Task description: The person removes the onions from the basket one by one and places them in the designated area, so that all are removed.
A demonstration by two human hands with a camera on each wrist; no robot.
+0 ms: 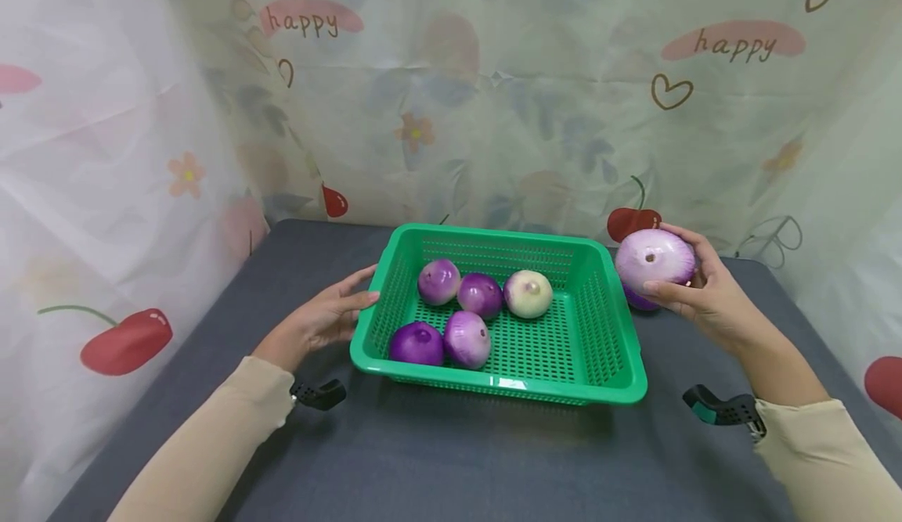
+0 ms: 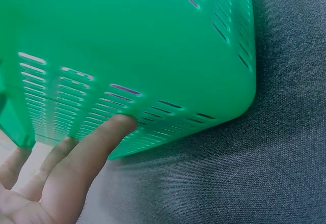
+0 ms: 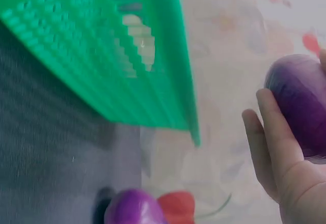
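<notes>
A green plastic basket (image 1: 493, 388) stands on the table with several purple onions and a paler onion (image 1: 528, 294) inside. My left hand (image 1: 320, 315) rests against the basket's left end, its thumb at the rim. The left wrist view shows straight fingers (image 2: 97, 147) touching the slotted wall. Beyond the basket's right end, my right hand (image 1: 705, 295) holds a large light-purple onion (image 1: 654, 260) between thumb and fingers, above the table. That onion (image 3: 303, 107) is cut off by the frame edge in the right wrist view. Another purple onion (image 1: 640, 300) lies below it, mostly hidden in the head view.
The dark grey table (image 1: 451, 459) extends around the basket. A patterned curtain (image 1: 507, 154) encloses the back and sides. A thin looped cord (image 1: 778, 236) shows at the back right. Black straps (image 1: 719, 407) hang from both wrists.
</notes>
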